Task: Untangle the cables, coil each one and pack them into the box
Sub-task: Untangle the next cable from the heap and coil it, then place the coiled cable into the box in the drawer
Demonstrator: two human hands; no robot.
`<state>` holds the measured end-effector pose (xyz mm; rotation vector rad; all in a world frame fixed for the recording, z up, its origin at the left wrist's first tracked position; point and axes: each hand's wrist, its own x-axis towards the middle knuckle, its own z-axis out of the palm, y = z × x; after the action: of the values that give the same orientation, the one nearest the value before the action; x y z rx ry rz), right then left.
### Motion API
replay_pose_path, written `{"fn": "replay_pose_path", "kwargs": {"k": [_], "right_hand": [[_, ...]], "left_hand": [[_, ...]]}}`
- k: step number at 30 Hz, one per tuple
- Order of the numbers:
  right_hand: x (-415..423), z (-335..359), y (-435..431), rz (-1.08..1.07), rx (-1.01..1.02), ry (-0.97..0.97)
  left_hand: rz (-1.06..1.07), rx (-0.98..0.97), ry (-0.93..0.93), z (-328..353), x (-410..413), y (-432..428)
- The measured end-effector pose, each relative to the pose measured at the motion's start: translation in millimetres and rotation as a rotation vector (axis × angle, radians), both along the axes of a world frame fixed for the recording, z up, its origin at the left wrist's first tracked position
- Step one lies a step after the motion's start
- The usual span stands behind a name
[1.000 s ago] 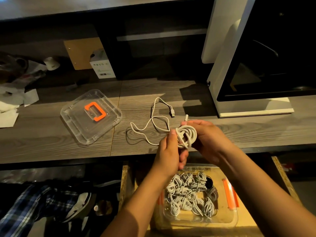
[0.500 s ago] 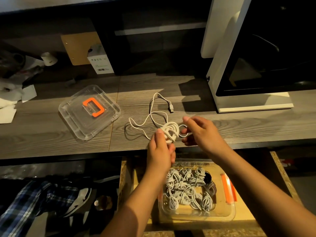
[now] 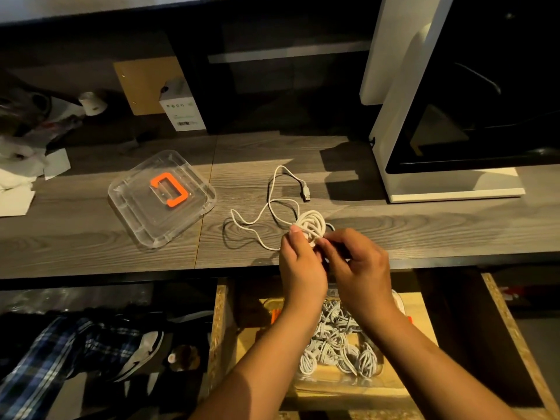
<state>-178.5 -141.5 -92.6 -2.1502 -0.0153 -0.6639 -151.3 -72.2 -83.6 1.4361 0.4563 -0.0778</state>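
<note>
Fingers of the left hand [image 3: 298, 263] and right hand [image 3: 360, 266] pinch the white cable coil [image 3: 312, 223]; forearms hide much of the box [image 3: 348, 385].

1. No text, brand or number can be read anywhere in view.
2. A barcode [image 3: 185, 124] is printed low on the front of the white carton [image 3: 194, 112], at 11 o'clock from centre. Its digits are not resolved.
3. A row of small icons [image 3: 178, 105] and faint print lines are seen above it on the same face, too small to be read.
4. A dark mark is carried by the white cylinder [image 3: 91, 103] at 10 o'clock. It is illegible.
</note>
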Motion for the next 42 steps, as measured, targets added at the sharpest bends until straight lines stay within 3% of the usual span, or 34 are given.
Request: {"fn": "replay_pose_path", "kwargs": {"k": [3,4,8,9,12,15,17,23,25,28,33,36,39,42], "right_hand": [[2,-5,-12,0.06,-0.165,-0.03],[3,-5,-15,0.08,-0.105,0.014],[4,2,-19,0.101,0.701,0.359],[4,0,-21,0.085,0.797,0.403],[-6,-19,-22,0.061,0.668,0.548],[-21,-46,-16,-0.02,0.655,0.675],[-30,-66,-12,-0.071,0.605,0.761],[-41,-96,-8,-0.146,0.815,0.874],[-41,-100,-11,-0.14,0.735,0.911],[-38,-95,-20,-0.143,0.343,0.918],[-27,-70,-27,-0.115,0.123,0.623],[-8,-59,-28,0.022,-0.097,0.631],[13,-55,-26,0.105,-0.274,0.735],[30,-55,-21,0.131,-0.33,0.717]], "left_hand": [[-0.071,0.016,0.007,-2,0,1],[-0.11,0.016,0.007,-2,1,3],[-0.373,0.036,-0.001,-10,3,15],[-0.462,0.062,0.012,-15,5,19],[-0.703,0.38,0.042,-42,7,32],[-0.738,0.584,0.041,-70,1,42],[-0.695,0.586,0.109,-88,-9,43],[-0.699,0.505,0.301,-124,-28,44],[-0.714,0.529,0.271,-125,-26,47],[-0.726,0.755,0.061,-112,-12,54],[-0.603,1.137,-0.407,-81,22,68],[-0.697,1.382,-0.345,-80,42,77],[-0.771,1.33,-0.277,-90,44,84],[-0.802,1.113,-0.418,-97,31,84]]}}
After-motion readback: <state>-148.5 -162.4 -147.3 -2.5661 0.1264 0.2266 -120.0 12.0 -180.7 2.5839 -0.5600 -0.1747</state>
